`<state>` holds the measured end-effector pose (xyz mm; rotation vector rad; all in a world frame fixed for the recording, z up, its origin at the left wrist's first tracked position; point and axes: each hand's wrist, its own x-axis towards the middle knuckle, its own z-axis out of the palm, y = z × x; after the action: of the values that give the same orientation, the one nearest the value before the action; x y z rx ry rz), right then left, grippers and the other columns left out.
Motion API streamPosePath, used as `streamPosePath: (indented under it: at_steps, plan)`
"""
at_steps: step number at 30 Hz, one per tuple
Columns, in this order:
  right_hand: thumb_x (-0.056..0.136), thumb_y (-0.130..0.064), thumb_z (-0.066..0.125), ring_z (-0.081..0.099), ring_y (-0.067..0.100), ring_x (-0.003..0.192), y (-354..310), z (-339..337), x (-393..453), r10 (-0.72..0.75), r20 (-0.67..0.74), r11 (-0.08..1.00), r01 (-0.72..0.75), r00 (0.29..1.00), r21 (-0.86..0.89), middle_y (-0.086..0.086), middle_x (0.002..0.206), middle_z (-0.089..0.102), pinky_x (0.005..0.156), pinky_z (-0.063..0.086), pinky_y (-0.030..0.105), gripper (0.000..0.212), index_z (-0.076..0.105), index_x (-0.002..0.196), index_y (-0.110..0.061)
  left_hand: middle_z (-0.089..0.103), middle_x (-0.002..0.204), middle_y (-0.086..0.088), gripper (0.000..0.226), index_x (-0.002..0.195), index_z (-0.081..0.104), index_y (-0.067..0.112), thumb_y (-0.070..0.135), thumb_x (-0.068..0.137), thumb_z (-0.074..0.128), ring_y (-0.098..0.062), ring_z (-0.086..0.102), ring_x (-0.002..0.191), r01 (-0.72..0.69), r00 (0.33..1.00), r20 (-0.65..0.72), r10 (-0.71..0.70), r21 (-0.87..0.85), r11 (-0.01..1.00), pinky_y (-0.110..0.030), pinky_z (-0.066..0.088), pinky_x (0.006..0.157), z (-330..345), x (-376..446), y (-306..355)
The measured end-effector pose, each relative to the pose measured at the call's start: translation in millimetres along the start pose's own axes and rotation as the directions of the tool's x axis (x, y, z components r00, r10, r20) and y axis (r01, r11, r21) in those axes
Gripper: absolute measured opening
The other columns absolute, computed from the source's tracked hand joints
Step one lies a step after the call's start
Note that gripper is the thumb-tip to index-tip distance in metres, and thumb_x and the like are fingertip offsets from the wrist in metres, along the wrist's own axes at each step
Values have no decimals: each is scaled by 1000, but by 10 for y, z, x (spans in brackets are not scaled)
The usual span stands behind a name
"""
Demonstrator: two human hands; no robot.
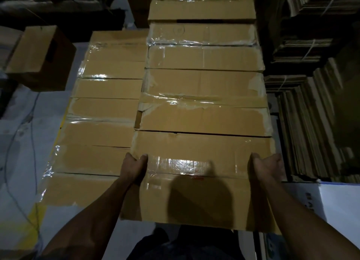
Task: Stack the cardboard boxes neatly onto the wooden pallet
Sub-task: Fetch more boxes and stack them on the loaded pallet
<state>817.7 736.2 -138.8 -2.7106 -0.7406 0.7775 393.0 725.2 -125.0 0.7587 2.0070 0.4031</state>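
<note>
My left hand (134, 164) and right hand (266, 165) grip the nearest box (194, 182), seating it; 2 rows (109, 108) already stacked, more likely remain

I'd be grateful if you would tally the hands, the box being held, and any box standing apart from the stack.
hands: 2, left hand and right hand
held box: 1
box apart, far left: 1
Total: 4
</note>
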Motion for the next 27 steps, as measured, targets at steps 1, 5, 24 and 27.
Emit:
streamPosePath:
  at_steps: [1, 5, 24, 27]
  plan:
    - [82, -52, 66, 40, 44, 133, -78, 16, 63, -17, -12, 999, 17, 1000, 40, 20, 150, 37, 109, 35, 58, 93, 20, 153, -13, 56, 115, -9, 61, 126, 44, 4, 48, 89, 64, -30, 58, 104, -14, 999, -30, 14, -9, 1000, -44, 52, 90, 21, 22, 144]
    - [87, -53, 65, 30, 40, 143, -325, 37, 326, -32, -26, 989, 35, 999, 141, 18, 159, 28, 116, 26, 56, 97, 9, 158, -17, 54, 113, -10, 54, 126, 44, 3, 42, 93, 61, -29, 53, 102, -59, 997, -61, 56, -64, 996, -43, 50, 87, 64, 324, 501]
    - [95, -48, 57, 25, 39, 145, -386, 113, 497, -132, -26, 991, 133, 991, 29, 16, 161, 22, 118, 19, 53, 82, 17, 156, -11, 61, 118, -7, 79, 124, 50, 18, 62, 60, 69, -31, 61, 109, -95, 995, -39, 91, -118, 988, -53, 54, 92, 158, 1419, 62]
    - [93, -47, 61, 29, 40, 143, -265, 47, 398, -137, 34, 989, 135, 990, 67, 16, 160, 23, 116, 26, 55, 85, 15, 156, -14, 57, 117, -9, 69, 125, 43, 9, 48, 78, 74, -32, 58, 109, -83, 995, -55, 79, -81, 993, -52, 53, 92, 78, 754, 405]
